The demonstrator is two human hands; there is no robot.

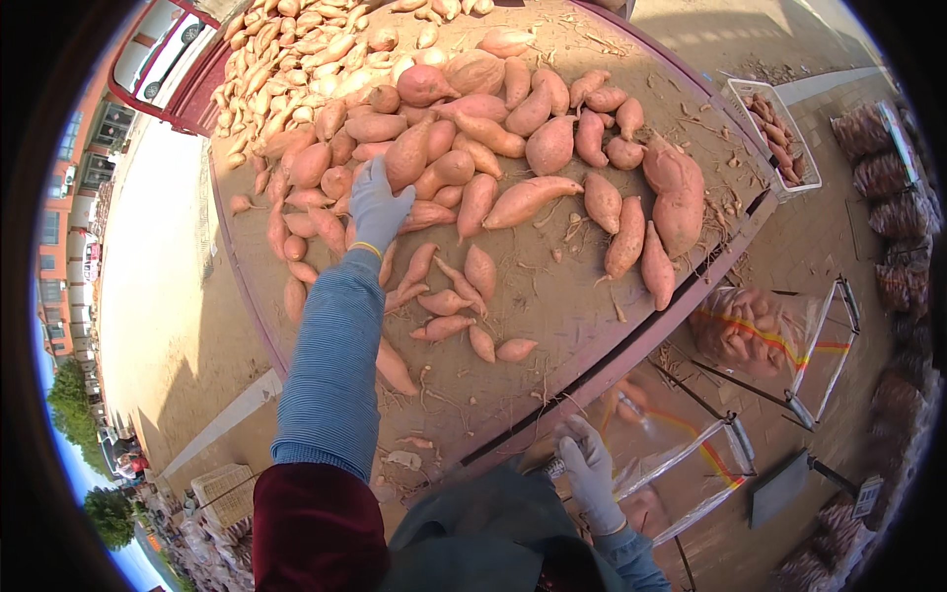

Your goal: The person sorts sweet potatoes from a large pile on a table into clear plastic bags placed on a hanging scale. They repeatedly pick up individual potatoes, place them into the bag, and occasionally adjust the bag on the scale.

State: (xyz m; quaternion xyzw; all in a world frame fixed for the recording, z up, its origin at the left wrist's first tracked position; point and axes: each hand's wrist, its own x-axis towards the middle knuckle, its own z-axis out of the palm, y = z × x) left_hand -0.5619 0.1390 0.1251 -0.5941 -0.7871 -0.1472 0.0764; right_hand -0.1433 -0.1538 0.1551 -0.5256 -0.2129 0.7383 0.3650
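Observation:
My left hand (381,206), in a grey glove, reaches into a heap of reddish sweet potatoes on a flat truck bed (510,392). Its fingers and thumb close around the lower end of a plump sweet potato (408,154). Smaller sweet potatoes (444,302) lie apart on the bed, nearer to me. My right hand (588,466), gloved too, is low beyond the bed's edge, beside an open clear plastic bag (666,436) on a metal frame. Its fingers are curled, and I cannot make out anything in them. A few sweet potatoes (631,399) show inside that bag.
Paler sweet potatoes (296,59) are piled at the far left. A very large one (673,196) lies near the bed's raised metal edge (666,296). To the right are a filled bag (747,333), a white crate (810,181) of sweet potatoes and stacked packed bags (880,174).

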